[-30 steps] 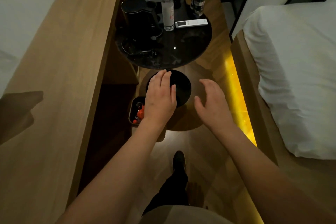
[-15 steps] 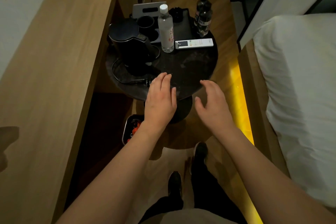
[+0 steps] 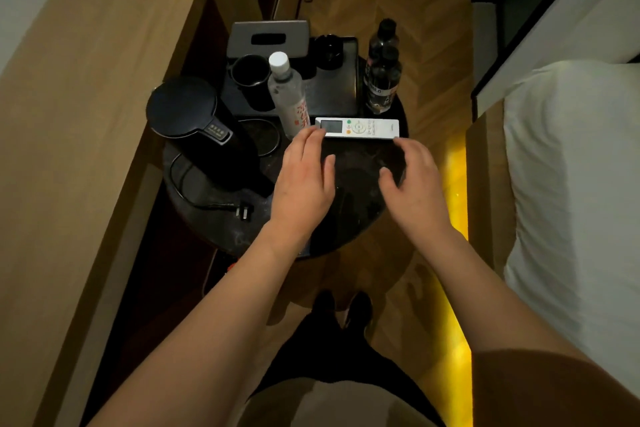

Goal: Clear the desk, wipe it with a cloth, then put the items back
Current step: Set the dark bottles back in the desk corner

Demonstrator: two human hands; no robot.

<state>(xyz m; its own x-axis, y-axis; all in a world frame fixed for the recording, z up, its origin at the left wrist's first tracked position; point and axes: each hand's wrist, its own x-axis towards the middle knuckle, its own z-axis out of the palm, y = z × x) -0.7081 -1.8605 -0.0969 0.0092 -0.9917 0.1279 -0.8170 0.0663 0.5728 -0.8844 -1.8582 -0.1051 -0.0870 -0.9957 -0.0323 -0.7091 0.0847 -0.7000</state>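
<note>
**Round table, contents as found**

We list one dark round table (image 3: 346, 232) beside a wooden counter (image 3: 86, 114). On it: kettle (image 3: 194, 128) at left, its plug (image 3: 244, 211) lying near; clear bottle (image 3: 287, 94) at centre; white remote (image 3: 360, 128) just right of it; tray (image 3: 332, 87) at far side with a cup (image 3: 250, 74); two dark bottles (image 3: 382, 76) at far right. Our left hand (image 3: 301, 184) and right hand (image 3: 415, 187) hover over the near half, fingers loosely spread, holding nothing, fingertips near the remote.
</note>
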